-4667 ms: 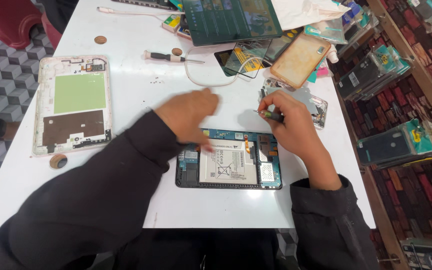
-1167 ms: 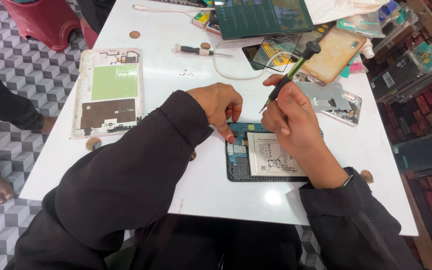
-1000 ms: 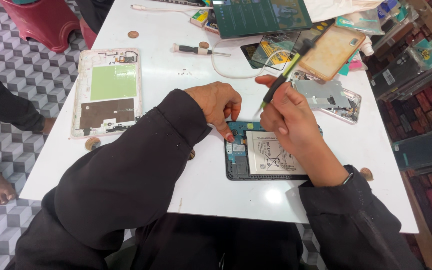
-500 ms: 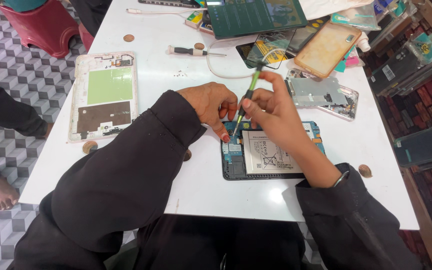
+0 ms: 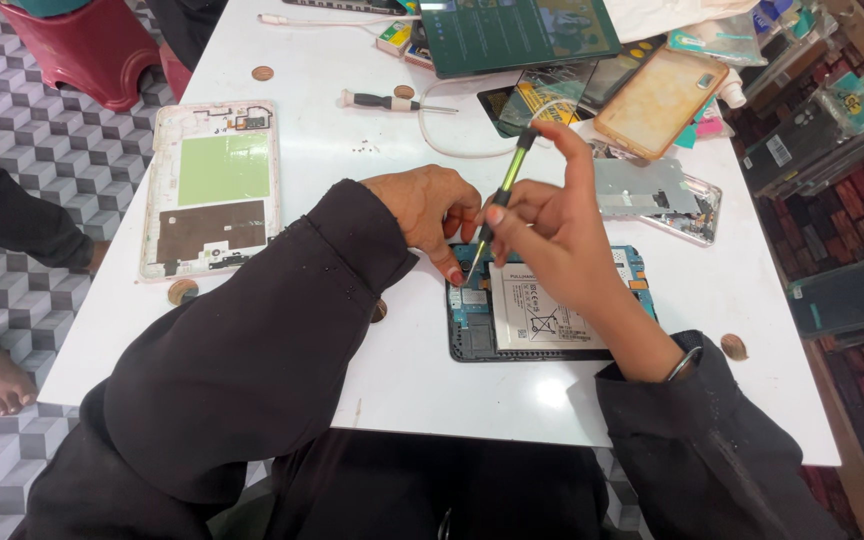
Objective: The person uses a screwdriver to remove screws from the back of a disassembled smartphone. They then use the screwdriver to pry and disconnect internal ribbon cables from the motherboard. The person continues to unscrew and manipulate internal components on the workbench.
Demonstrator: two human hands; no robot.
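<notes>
Fingers of the right hand [image 5: 552,215] pinch a slim green-shafted screwdriver [image 5: 500,197], tip down on the opened tablet [image 5: 542,305] at frame centre, its flat white battery bared. The left hand [image 5: 427,205] curls closed, fingertips pressing the tablet's upper-left corner. A pale back cover [image 5: 214,185] lies on the glossy white table [image 5: 352,100], left.

Dark green tablet screen [image 5: 517,30] far centre. White label w/ black print on battery [image 5: 542,310], near centre. Small yellow-white box [image 5: 395,37] left of screen. Clear-wrapped packs [image 5: 822,120] far right.
</notes>
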